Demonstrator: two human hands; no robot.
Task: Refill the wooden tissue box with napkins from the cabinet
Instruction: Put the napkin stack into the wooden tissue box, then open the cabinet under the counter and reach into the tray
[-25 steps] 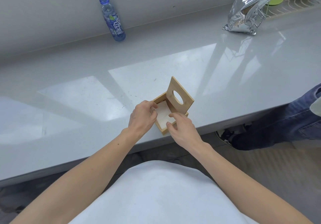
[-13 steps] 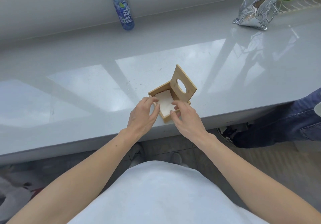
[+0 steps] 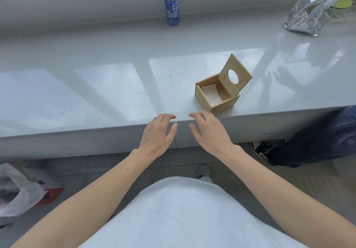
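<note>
While neither hand holds anything, the fingers [image 3: 169,117] of the left hand [image 3: 157,136] and those of the right hand [image 3: 209,132] are loosely spread and slightly curled, hovering over the front edge of the grey desk [image 3: 96,97]. The landmark is the wooden tissue box [image 3: 217,95], which stands on the desk near that front edge, just beyond and to the right of the right hand and clear of both hands. Its lid [image 3: 235,74], with an oval hole, is tilted up and back, so the box is open on top. Inside the box lies a white layer of napkins [image 3: 211,93], low down with room above. Far behind the box, to its left, a blue bottle [image 3: 172,3] stands at the wall; far behind to its right lies a silver foil bag [image 3: 314,9]. No cabinet is in view. To do this step well, the lid should likely stay propped open and the box should not be knocked toward the edge, so fresh napkins can drop in flat.
</note>
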